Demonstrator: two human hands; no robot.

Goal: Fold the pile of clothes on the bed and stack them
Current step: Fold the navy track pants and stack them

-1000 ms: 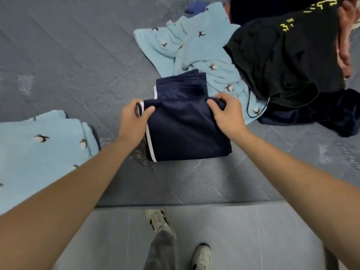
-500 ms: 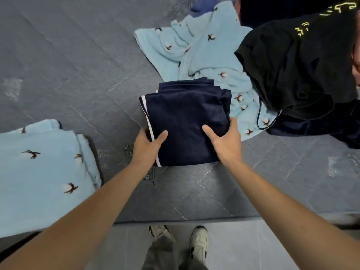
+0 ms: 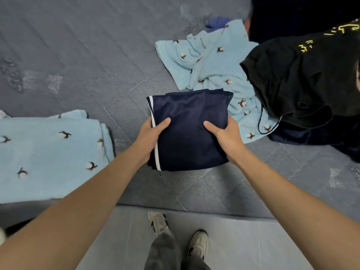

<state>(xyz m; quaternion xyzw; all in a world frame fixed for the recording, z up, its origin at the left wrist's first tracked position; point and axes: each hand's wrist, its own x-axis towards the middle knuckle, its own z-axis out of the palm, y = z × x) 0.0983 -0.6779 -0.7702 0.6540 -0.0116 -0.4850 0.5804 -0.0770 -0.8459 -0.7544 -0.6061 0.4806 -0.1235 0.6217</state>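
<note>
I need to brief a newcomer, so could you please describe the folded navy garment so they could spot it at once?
On the grey bed, look near its front edge, between the two hands. The navy garment is a neat square with a white stripe down its left side, unlike the rumpled pale blue and black clothes beside it.

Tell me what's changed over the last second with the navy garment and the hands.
Both hands slid from the folded navy garment's far corners to its near sides. Left hand now grips the white-striped edge, right hand the opposite side, thumbs on top. The fold looks finished. The folded light blue piece, crumpled light blue garment and black garment stayed put.
</note>
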